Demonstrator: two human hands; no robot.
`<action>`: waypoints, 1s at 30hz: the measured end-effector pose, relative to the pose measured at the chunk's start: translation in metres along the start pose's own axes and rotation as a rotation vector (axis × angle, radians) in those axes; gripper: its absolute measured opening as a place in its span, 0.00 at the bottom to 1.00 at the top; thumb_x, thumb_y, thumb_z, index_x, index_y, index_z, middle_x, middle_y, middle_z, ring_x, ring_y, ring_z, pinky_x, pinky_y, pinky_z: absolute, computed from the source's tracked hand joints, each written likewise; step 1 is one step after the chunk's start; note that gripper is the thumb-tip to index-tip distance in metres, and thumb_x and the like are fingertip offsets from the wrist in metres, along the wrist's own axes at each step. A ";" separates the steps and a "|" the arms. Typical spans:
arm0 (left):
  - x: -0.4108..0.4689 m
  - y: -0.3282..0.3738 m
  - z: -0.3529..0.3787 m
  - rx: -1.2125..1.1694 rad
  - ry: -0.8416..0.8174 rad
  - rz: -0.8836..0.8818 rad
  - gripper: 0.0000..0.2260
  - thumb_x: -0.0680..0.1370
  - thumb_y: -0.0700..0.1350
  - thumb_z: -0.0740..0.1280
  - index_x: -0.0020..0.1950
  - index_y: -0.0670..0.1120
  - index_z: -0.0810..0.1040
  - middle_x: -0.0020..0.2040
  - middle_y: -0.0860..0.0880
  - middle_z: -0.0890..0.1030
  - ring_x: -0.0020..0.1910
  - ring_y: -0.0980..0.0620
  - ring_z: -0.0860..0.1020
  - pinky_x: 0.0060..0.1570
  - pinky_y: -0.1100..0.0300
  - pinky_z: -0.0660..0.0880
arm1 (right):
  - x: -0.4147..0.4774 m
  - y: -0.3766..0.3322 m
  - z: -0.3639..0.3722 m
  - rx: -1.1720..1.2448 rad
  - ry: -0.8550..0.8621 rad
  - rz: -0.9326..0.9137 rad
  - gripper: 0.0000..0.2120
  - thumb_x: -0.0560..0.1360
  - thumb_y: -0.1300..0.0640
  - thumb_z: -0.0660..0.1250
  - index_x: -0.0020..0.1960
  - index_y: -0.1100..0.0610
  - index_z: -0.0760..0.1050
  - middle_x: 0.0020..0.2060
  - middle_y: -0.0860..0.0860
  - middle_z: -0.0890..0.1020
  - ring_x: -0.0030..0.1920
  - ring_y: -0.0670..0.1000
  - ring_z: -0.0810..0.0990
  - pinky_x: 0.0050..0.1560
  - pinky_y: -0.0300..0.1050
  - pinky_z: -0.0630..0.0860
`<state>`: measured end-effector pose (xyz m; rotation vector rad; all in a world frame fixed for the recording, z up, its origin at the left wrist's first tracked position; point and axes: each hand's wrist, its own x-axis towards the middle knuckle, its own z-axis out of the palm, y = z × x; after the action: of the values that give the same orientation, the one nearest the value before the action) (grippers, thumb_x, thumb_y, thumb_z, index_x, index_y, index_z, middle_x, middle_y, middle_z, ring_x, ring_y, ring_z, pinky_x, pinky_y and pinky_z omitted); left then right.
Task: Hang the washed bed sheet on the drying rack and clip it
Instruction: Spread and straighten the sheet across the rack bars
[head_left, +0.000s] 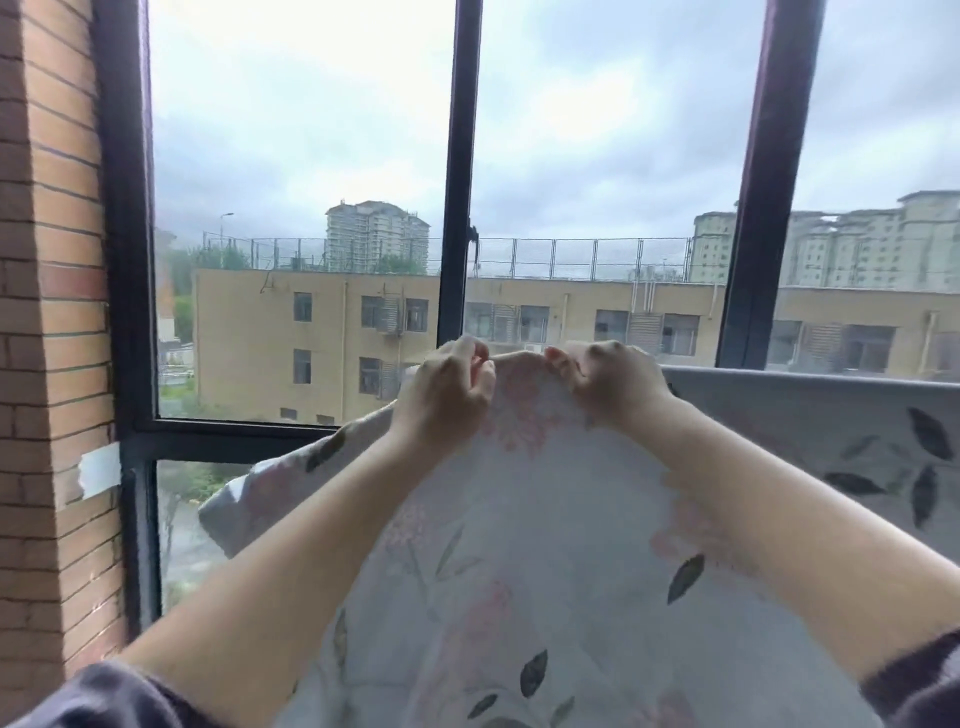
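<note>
Both hands are raised side by side at the middle of the head view, close together but not touching. The left hand is curled, with its thumb and fingertips pinched on the top edge of the bed sheet. The right hand is clenched on the same edge just beside it, and a small hump of cloth is held up between the two.

The bed sheet, pale with pink flowers and dark leaves, is spread below and in front of the forearms. Its upper edge is seen running level to the right behind the right hand and sloping down to the left behind the left hand. What carries the cloth is hidden by it. Dark sleeves are seen at the bottom corners.

Behind the sheet a window with a dark frame is seen, with a brick wall at its left. A strip of white tape is stuck across wall and frame. Through the glass a yellow building and taller blocks are seen.
</note>
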<state>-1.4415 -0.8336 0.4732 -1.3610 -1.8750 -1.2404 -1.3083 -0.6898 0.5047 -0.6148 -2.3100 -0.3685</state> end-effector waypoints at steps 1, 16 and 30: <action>0.004 0.011 0.009 0.047 0.009 0.040 0.08 0.79 0.48 0.58 0.53 0.48 0.74 0.51 0.48 0.79 0.47 0.49 0.76 0.55 0.48 0.71 | -0.005 0.013 -0.002 -0.009 -0.001 0.018 0.24 0.81 0.40 0.46 0.55 0.51 0.77 0.45 0.54 0.83 0.48 0.56 0.79 0.43 0.45 0.66; 0.025 0.126 0.128 0.170 0.104 0.162 0.07 0.78 0.50 0.65 0.45 0.48 0.78 0.42 0.52 0.83 0.42 0.49 0.79 0.52 0.54 0.64 | -0.068 0.219 -0.031 0.000 -0.039 0.058 0.27 0.78 0.38 0.41 0.47 0.52 0.73 0.40 0.51 0.80 0.43 0.57 0.78 0.57 0.55 0.69; 0.031 0.125 0.128 0.368 0.154 -0.022 0.13 0.82 0.48 0.54 0.45 0.44 0.75 0.38 0.41 0.82 0.37 0.40 0.77 0.52 0.50 0.66 | -0.097 0.293 -0.041 0.009 -0.020 0.141 0.20 0.81 0.43 0.46 0.44 0.52 0.71 0.40 0.48 0.77 0.49 0.54 0.76 0.55 0.51 0.63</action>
<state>-1.3236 -0.6955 0.4873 -1.0231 -1.8973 -0.9216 -1.0693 -0.4904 0.4912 -0.7752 -2.2704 -0.2864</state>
